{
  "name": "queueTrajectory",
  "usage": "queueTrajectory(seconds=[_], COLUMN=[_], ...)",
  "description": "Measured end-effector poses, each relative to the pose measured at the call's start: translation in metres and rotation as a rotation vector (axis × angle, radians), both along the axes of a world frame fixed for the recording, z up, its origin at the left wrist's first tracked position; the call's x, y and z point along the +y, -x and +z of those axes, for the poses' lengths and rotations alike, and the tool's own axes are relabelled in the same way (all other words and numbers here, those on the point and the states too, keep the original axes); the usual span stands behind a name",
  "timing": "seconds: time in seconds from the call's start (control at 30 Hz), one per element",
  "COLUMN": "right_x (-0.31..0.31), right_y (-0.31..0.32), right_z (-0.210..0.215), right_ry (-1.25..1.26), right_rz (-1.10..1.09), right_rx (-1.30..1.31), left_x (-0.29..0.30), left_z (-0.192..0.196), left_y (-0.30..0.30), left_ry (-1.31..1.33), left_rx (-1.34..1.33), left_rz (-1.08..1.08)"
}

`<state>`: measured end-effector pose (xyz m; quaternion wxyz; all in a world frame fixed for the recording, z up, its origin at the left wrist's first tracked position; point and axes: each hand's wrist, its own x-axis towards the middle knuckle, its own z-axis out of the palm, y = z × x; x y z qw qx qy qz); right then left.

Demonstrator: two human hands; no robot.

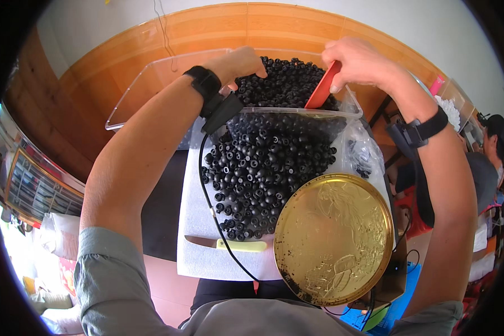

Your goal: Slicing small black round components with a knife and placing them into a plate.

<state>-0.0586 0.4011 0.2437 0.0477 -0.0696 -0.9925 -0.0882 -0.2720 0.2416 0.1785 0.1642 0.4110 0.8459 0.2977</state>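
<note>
My right hand (357, 63) grips a flat red plastic piece (323, 88), its lower end dipping into a clear plastic bin (151, 70). The bin holds a heap of small round black parts (285, 78), each with an opening. Over the left side of that heap is my left hand (238, 66), thumb and a finger apart, with nothing visible in it. More of the black parts (257, 173) lie in a loose pile in front of the bin, on a white foam sheet (193, 263). Both wrists wear black straps.
A round gold tin lid (333, 241) lies at the near right. A knife with a pale green handle (241, 245) rests at the near left, a black cable (207, 196) crossing it. Clear plastic bags (364, 145) sit right of the pile. Another person (490, 145) is at the far right.
</note>
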Motion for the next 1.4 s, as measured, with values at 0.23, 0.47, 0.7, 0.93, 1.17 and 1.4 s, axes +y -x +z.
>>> queueTrajectory(seconds=[0.23,0.47,0.7,0.93,1.17,1.4], right_x=[0.025,-0.026,0.015,-0.001,-0.014,-0.018], right_y=[-0.013,-0.002,-0.038,-0.01,0.02,0.033], right_z=[-0.076,-0.082,-0.065,-0.061,-0.082,-0.089], right_ry=[0.34,0.409,0.081,-0.146,-0.191,-0.198], right_rz=[0.094,-0.274,-0.049,-0.061,0.096,0.047], right_rx=[0.326,0.106,0.272,-0.05,0.079,0.023], left_x=[0.01,0.052,0.027,0.01,0.018,0.02], left_z=[0.007,-0.046,-0.013,-0.023,-0.032,-0.038], left_y=[-0.033,-0.002,-0.041,-0.022,-0.032,-0.031], left_ry=[0.116,-0.016,0.01,-0.014,0.251,-0.054], left_rx=[0.074,-0.542,-0.061,0.017,0.133,-0.099], left_rz=[0.109,-0.184,-0.058,-0.224,-0.405,-0.348])
